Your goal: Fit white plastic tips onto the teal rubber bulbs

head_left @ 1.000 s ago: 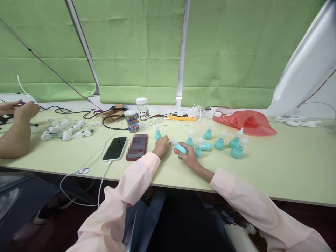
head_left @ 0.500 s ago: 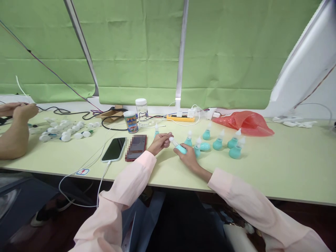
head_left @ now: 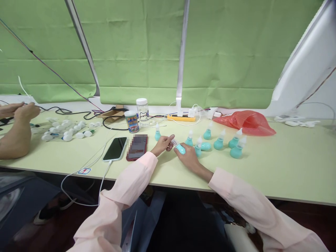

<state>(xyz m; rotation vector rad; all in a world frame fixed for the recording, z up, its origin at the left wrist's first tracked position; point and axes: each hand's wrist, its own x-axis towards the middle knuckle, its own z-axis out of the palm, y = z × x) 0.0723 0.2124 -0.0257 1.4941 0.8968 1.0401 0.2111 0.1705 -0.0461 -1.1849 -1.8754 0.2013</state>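
Both my hands are on one nasal aspirator, a teal squeeze bulb with a clear nozzle. It lies tilted between them, nozzle up and to the left. My right hand is wrapped around the bulb. The fingers of my left hand close on the clear nozzle, hiding its tip. Just behind my left hand one more aspirator stands upright. Several others stand to the right of my right hand, among them a front one and a back one. A teal bulb lies on its side among them.
Two phones, one black-screened and one red-edged, lie left of my hands. Behind them are a printed can, a clear jar and a yellow power strip. A red plastic bag lies back right. Another person's hands are far left.
My left thumb and fingers have shifted along the nozzle and now cover its tip. The aspirator has turned slightly in my hands. The view has moved slightly.
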